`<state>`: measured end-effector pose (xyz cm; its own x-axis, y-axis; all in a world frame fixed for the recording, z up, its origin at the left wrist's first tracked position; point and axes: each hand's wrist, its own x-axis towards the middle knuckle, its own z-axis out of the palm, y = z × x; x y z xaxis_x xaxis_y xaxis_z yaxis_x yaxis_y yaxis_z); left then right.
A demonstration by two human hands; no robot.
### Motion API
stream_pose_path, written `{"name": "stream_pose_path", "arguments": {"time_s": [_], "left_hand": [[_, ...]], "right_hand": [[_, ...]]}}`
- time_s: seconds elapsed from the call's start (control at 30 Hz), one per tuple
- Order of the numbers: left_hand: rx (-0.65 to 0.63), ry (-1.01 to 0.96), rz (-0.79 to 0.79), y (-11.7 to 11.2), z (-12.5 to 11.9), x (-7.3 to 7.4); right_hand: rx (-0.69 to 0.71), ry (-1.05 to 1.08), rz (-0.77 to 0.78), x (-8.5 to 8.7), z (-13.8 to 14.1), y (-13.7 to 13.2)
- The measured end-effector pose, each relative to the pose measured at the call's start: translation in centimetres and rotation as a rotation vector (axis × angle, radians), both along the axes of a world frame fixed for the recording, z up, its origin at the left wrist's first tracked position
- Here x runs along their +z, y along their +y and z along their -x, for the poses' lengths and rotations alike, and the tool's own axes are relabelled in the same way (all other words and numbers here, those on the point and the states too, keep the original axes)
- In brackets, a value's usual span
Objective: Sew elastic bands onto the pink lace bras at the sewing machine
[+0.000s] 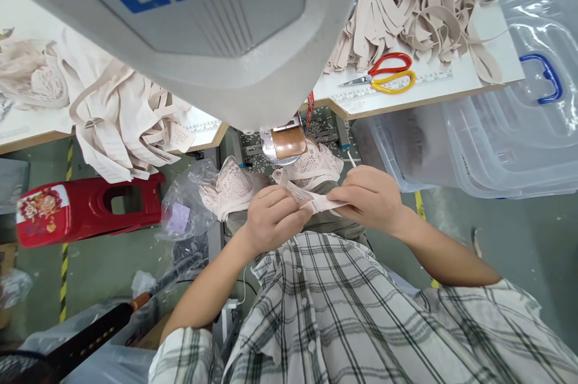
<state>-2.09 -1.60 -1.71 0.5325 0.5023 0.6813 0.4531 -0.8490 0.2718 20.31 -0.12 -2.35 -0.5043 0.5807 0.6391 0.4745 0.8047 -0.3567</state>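
My left hand (271, 218) is closed, pinching the left end of a beige lace garment piece (316, 200) held in front of my chest. My right hand (368, 197) is closed on the same piece from the right, fingers curled over its edge. The fabric runs up toward the needle area and brown presser part (289, 142) of the grey sewing machine (203, 17). More beige lace cups (230, 188) lie just left of my left hand.
Piles of beige straps (419, 5) and red-and-yellow scissors (388, 73) lie on the table at the right. Another strap pile (121, 119) hangs off the left table. A clear plastic bin (510, 125) stands right, a red stool (81, 209) left.
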Motion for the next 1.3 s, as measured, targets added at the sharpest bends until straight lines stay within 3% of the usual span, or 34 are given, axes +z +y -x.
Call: {"name": "stream_pose_path", "arguments": {"time_s": [0.23,0.37,0.63,0.7,0.77,0.87,0.93,1.0,1.07,1.13,1.3], "left_hand": [[-0.027,-0.008,0.024,0.0,0.2,-0.2],[0.001,0.010,-0.020,0.0,0.2,-0.2],[-0.014,-0.005,0.005,0.1,0.3,-0.4],[-0.004,-0.022,0.113,0.0,0.3,-0.3],[0.130,-0.076,0.305,-0.6,-0.1,-0.6],[0.431,-0.176,0.480,-2.6,-1.5,-2.9],[0.416,-0.148,0.531,-4.3,-2.9,-5.7],[0.343,-0.053,0.627,-5.9,-4.1,-9.0],[0.379,-0.008,0.689,-6.7,-5.1,-12.2],[0.462,0.026,0.735,-6.6,-5.4,-14.6],[0.536,0.157,0.725,-4.0,-3.6,-17.6]], "right_hand": [[-0.039,-0.071,0.117,-0.7,0.2,-0.2],[-0.012,0.015,0.029,-0.5,0.4,-0.1],[0.022,0.005,0.041,0.0,0.3,-0.1],[0.048,-0.036,0.136,0.0,0.1,0.1],[0.030,-0.012,0.415,-0.1,-0.1,0.2],[-0.157,0.351,0.964,-0.6,0.4,0.0],[-0.237,0.637,1.234,-1.0,1.4,-0.3],[-0.212,0.785,1.403,-1.0,2.4,-0.8],[-0.180,0.850,1.467,-0.4,3.2,-1.3],[-0.204,0.926,1.436,0.8,3.2,-2.1],[-0.303,0.883,1.217,4.1,-1.1,-5.1]]}}
